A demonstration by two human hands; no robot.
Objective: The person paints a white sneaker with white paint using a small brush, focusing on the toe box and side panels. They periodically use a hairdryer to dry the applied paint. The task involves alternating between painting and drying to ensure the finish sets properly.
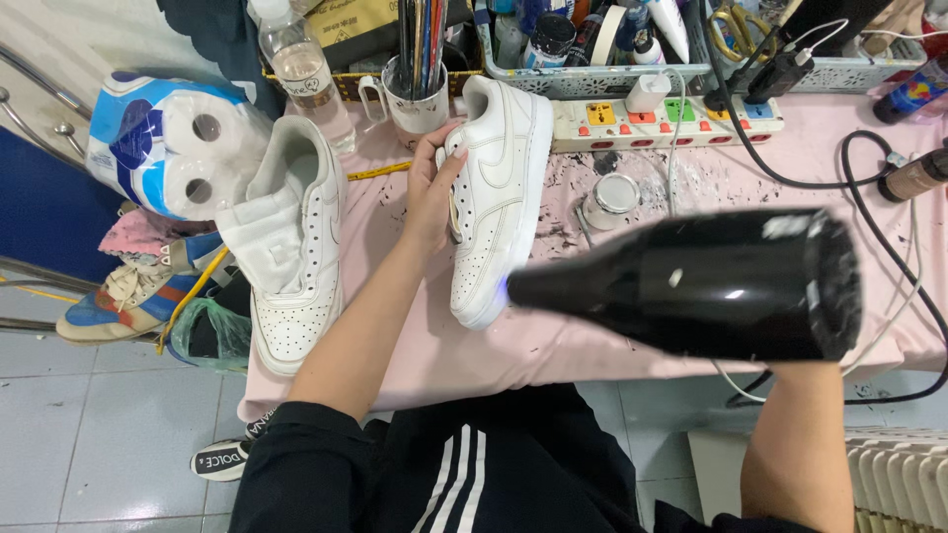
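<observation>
My left hand [433, 192] grips a white sneaker [499, 197] by its opening and holds it tilted on its side on the pink table cover [553, 345]. My right hand is hidden behind a black hair dryer [711, 286] that it holds; only the forearm [798, 444] shows below. The dryer's nozzle points left at the sneaker's toe, almost touching it. A second white sneaker [296, 247] lies to the left with its tongue pulled out.
A power strip [667, 118], a small jar [610, 197], a mug of brushes [415, 94], a clear bottle [301, 69] and baskets of supplies line the back. Black cables trail at the right. Toilet rolls [173, 143] and a colourful shoe [128, 296] sit at the left.
</observation>
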